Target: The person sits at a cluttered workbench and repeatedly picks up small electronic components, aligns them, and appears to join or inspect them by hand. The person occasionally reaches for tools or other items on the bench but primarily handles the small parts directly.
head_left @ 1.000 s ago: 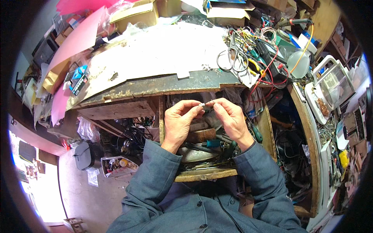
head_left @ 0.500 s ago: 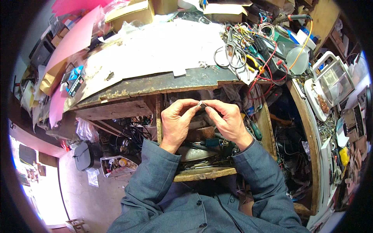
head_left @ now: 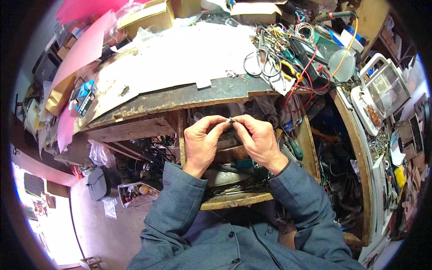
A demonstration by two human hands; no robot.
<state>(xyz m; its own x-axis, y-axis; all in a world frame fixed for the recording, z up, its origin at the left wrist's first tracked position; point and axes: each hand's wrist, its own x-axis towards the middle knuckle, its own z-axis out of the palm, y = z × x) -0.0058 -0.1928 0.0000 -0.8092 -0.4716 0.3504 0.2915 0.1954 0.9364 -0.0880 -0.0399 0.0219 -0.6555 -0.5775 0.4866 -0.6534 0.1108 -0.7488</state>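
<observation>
My left hand (head_left: 203, 143) and my right hand (head_left: 259, 141) meet over the open drawer, thumbs and forefingers pinched together. Between their fingertips is a tiny dark and silvery piece (head_left: 231, 120), mostly covered and too small to name. Both hands are closed on it. Beneath them, the wooden drawer (head_left: 236, 201) holds hand tools, thin rods and clear plastic bags. A teal-handled tool (head_left: 295, 148) lies at the drawer's right side.
White paper covers the workbench (head_left: 211, 93) ahead. Scissors (head_left: 262, 58), yellow-handled pliers (head_left: 288, 68) and tangled red wires crowd its right end. A soldering iron (head_left: 342, 15) rests at the back right. Down on the left floor are a black container (head_left: 97, 184) and a box of bits (head_left: 137, 192).
Both hands keep their pinch, with the fingers shifted slightly around the small piece. The whole view has moved a little; nothing else has visibly changed.
</observation>
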